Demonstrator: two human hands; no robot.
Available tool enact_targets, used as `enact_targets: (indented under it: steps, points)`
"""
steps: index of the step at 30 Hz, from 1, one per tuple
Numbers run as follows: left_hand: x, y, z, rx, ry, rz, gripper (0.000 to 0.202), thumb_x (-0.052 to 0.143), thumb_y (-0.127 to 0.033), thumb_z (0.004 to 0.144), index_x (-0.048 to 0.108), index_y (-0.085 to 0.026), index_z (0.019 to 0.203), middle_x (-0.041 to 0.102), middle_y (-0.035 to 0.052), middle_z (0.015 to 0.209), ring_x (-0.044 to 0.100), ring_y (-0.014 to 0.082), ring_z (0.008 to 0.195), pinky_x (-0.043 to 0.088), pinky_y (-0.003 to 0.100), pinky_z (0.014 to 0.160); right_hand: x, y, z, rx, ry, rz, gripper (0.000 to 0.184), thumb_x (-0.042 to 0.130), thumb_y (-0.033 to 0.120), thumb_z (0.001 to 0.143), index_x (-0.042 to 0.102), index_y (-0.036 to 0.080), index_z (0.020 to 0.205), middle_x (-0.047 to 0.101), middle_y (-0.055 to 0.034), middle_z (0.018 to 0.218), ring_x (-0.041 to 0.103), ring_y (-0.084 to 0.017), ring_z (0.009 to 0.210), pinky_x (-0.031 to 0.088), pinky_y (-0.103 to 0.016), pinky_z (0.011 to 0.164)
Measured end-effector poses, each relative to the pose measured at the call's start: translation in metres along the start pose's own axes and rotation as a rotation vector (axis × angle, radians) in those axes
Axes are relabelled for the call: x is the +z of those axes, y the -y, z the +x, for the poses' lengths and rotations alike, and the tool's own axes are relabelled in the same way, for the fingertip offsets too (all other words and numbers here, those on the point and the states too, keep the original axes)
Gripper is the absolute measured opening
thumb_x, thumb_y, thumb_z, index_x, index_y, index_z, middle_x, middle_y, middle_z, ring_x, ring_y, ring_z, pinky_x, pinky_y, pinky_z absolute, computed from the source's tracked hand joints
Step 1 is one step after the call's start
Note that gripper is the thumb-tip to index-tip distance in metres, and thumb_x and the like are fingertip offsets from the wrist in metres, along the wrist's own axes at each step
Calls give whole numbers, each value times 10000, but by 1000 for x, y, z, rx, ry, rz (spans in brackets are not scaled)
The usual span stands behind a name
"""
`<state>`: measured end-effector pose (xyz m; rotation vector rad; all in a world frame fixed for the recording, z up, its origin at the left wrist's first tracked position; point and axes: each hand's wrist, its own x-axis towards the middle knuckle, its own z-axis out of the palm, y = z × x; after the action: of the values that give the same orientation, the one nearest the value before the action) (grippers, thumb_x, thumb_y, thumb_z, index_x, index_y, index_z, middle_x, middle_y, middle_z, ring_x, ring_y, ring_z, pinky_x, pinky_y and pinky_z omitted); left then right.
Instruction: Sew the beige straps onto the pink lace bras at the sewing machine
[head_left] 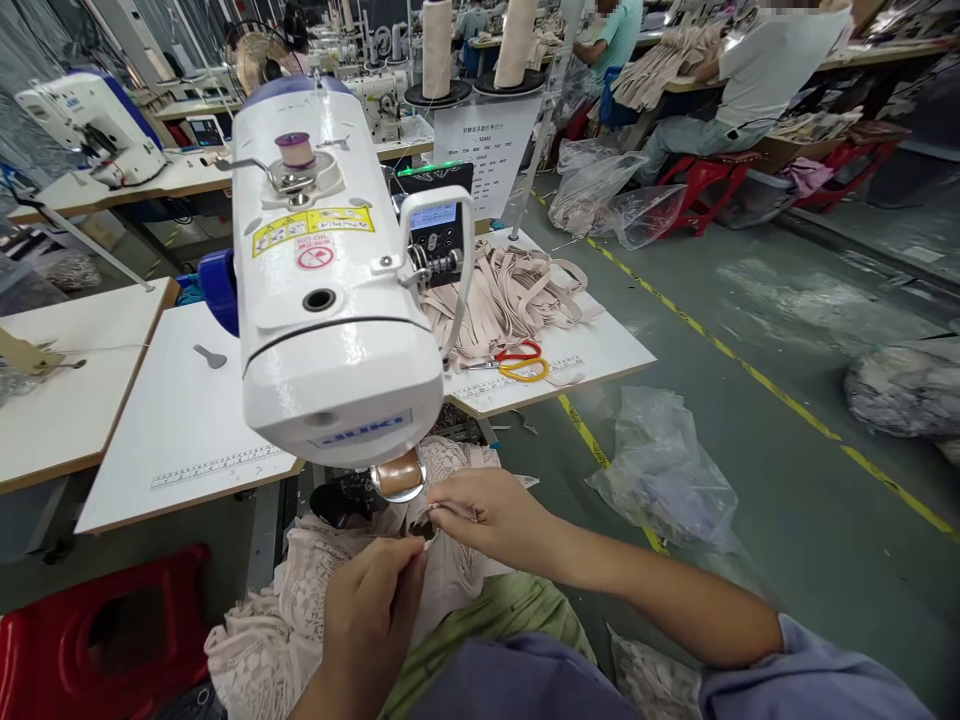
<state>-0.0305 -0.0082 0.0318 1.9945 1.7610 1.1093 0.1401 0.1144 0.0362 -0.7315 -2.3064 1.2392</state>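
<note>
A white sewing machine [330, 290] fills the middle of the view, its head pointing at me. Pale lace fabric [300, 610] lies in my lap below the machine's front. My left hand [371, 620] is closed in a pinch on the lace near its upper edge. My right hand [491, 515] reaches in from the right, fingers pinched on a thin strip of the same fabric just under the machine's end. The two hands sit close together, a few centimetres apart.
Beige straps [510, 295] are heaped on the white table [600, 350] beside red and yellow scissors [521, 362]. A red stool [97, 630] stands lower left. Plastic bags [660, 470] lie on the green floor. Other people sit working at the back right.
</note>
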Motion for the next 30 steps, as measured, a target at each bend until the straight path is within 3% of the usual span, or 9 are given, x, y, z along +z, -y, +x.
enact_targets:
  steps: [7, 14, 16, 21, 24, 27, 30]
  points:
    - [-3, -2, 7, 6, 31, 9, 112, 562, -148, 919, 642, -207, 968, 721, -18, 800, 669, 84, 685, 474, 159, 627, -12, 3, 3, 131, 221, 231, 144, 566, 224, 864, 689, 183, 803, 661, 22, 702, 592, -112, 683, 399, -195, 644]
    - [-3, -4, 8, -109, 78, 7, 94, 572, -204, 911, 661, -234, 901, 706, -55, 721, 639, 80, 592, 443, 173, 543, -17, 3, 3, 179, 331, 333, 155, 590, 235, 851, 733, 177, 869, 730, -4, 778, 663, -136, 743, 446, -197, 675]
    - [-4, -4, 10, -154, 104, -8, 100, 569, -228, 913, 667, -245, 902, 712, -59, 733, 644, 83, 600, 449, 174, 543, -17, 4, 3, 144, 319, 305, 151, 598, 222, 852, 738, 177, 885, 737, -2, 796, 667, -134, 766, 444, -195, 697]
    - [-12, -2, 21, -158, 242, -33, 220, 500, -261, 951, 647, -247, 1114, 737, -23, 856, 693, 111, 751, 498, 183, 649, -16, 7, 3, 62, 263, 173, 133, 615, 205, 858, 741, 176, 891, 734, 3, 808, 657, -131, 763, 424, -200, 682]
    - [-13, -1, 24, -164, 349, 44, 241, 428, -279, 985, 667, -260, 958, 716, -27, 809, 681, 121, 727, 473, 205, 625, -13, 8, 2, 51, 229, 134, 132, 620, 220, 874, 740, 192, 922, 734, 9, 810, 652, -126, 748, 422, -204, 676]
    - [-7, 0, 20, -126, 256, 180, 261, 411, -284, 986, 633, -227, 860, 682, -7, 737, 651, 145, 644, 432, 239, 565, -5, 7, -3, -11, 90, 74, 131, 612, 247, 896, 729, 205, 932, 711, -7, 835, 636, -136, 793, 432, -217, 704]
    - [4, -2, 15, -73, 108, 184, 232, 415, -259, 977, 612, -214, 863, 651, -3, 698, 625, 145, 601, 416, 243, 544, 4, 5, -8, -147, -76, -53, 147, 552, 214, 912, 697, 187, 904, 660, -42, 843, 601, -151, 800, 434, -245, 705]
